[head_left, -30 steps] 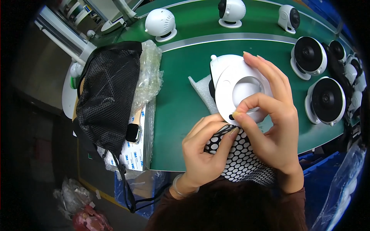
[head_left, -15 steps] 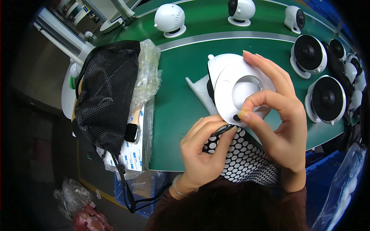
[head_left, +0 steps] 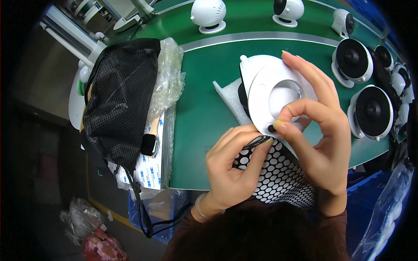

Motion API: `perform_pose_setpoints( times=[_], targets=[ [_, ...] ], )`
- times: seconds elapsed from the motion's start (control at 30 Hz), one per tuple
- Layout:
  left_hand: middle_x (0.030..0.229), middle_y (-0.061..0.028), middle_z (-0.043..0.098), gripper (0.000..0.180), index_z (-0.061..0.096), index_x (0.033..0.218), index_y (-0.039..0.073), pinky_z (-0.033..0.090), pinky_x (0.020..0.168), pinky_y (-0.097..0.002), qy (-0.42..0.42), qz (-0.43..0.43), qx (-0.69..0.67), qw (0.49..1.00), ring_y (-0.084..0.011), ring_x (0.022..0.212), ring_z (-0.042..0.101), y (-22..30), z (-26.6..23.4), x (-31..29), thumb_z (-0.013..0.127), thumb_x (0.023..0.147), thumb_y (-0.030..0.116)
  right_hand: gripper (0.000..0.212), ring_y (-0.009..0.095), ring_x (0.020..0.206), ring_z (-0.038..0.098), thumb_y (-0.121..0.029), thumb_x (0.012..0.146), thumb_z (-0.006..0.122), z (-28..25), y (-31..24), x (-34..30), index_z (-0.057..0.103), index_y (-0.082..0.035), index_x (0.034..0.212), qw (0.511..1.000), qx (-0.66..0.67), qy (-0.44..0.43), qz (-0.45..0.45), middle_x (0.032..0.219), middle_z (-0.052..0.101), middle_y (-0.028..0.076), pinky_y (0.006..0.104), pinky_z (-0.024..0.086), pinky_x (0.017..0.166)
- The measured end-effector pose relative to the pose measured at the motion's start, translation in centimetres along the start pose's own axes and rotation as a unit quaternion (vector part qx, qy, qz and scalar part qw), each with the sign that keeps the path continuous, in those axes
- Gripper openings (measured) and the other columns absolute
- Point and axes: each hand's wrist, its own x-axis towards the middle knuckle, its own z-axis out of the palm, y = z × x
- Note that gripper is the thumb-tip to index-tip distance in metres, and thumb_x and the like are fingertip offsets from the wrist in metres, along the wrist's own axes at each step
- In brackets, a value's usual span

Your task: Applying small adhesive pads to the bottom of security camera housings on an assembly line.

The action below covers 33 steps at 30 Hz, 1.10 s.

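Note:
A white round-based device lies tilted on the green table with its ring-shaped base facing up. A grey-white foam piece sticks out beneath it. My right hand presses thumb and index finger together at a small black round pad on the base's near rim, while its other fingers rest along the device's far right side. Close by, my left hand pinches the dark edge of a black sheet with rows of white dots, which hangs toward me, its upper edge near the base.
Similar white devices stand at the back and on the right. To the left sit a black mesh bag, bubble wrap, white printed sheets and a watch. A blue crate lies below right.
My view has shifted slightly, so the device and both hands appear a little further right and up. The thumb and index finger remain at the black pad; the left hand keeps its pinch.

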Motion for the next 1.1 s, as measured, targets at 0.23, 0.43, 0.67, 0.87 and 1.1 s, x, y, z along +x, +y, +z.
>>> perform_pose_setpoints(
  times=[0.23, 0.43, 0.67, 0.87, 1.1],
  targets=[
    [0.077, -0.0117, 0.061, 0.011, 0.059, 0.079, -0.004, 0.043, 0.062, -0.0261, 0.005, 0.01, -0.008, 1.0, -0.0203, 0.068, 0.057, -0.1, 0.2, 0.2, 0.063, 0.069, -0.006, 0.008, 0.033, 0.121, 0.037, -0.007, 0.064, 0.063, 0.4, -0.1, -0.1, 0.058, -0.002, 0.067, 0.998, -0.053, 0.01, -0.022, 0.125, 0.046, 0.02, 0.0392, 0.027, 0.099],
    [0.077, -0.0115, 0.061, 0.011, 0.059, 0.079, -0.004, 0.044, 0.062, -0.0263, 0.017, -0.004, -0.007, 1.0, -0.0201, 0.068, 0.057, 0.1, 0.0, -0.1, 0.063, 0.069, -0.006, 0.007, 0.034, 0.121, 0.037, -0.006, 0.065, 0.063, 0.9, -0.4, -0.2, 0.057, -0.002, 0.066, 0.998, -0.057, 0.019, -0.021, 0.125, 0.046, 0.02, 0.0397, 0.026, 0.099],
    [0.077, -0.0116, 0.061, 0.011, 0.059, 0.079, -0.004, 0.044, 0.062, -0.0263, 0.007, 0.0, -0.007, 1.0, -0.0201, 0.068, 0.057, 0.1, -0.1, -0.2, 0.062, 0.069, -0.006, 0.007, 0.034, 0.122, 0.036, -0.007, 0.066, 0.062, 0.2, -0.2, -0.3, 0.056, -0.003, 0.067, 0.999, -0.024, -0.003, -0.024, 0.126, 0.045, 0.02, 0.0396, 0.027, 0.099],
    [0.076, -0.0113, 0.06, 0.01, 0.058, 0.079, -0.004, 0.043, 0.061, -0.0258, 0.009, -0.002, 0.003, 1.0, -0.0199, 0.067, 0.057, 0.3, 0.0, 0.1, 0.062, 0.069, -0.007, 0.007, 0.034, 0.122, 0.035, -0.005, 0.066, 0.062, 0.9, -0.5, -0.2, 0.055, -0.003, 0.066, 0.998, -0.058, 0.019, -0.027, 0.126, 0.045, 0.021, 0.0395, 0.029, 0.098],
    [0.076, -0.0105, 0.06, 0.01, 0.058, 0.078, -0.004, 0.043, 0.061, -0.0242, 0.023, -0.002, -0.001, 1.0, -0.017, 0.067, 0.057, -0.3, -0.4, 0.3, 0.063, 0.069, -0.006, 0.018, 0.022, 0.099, 0.057, -0.002, 0.074, 0.06, -0.4, 1.2, 1.3, 0.05, -0.004, 0.088, 0.992, 0.01, 0.112, 0.053, 0.113, 0.056, 0.014, 0.0287, 0.048, 0.078]
  ],
)
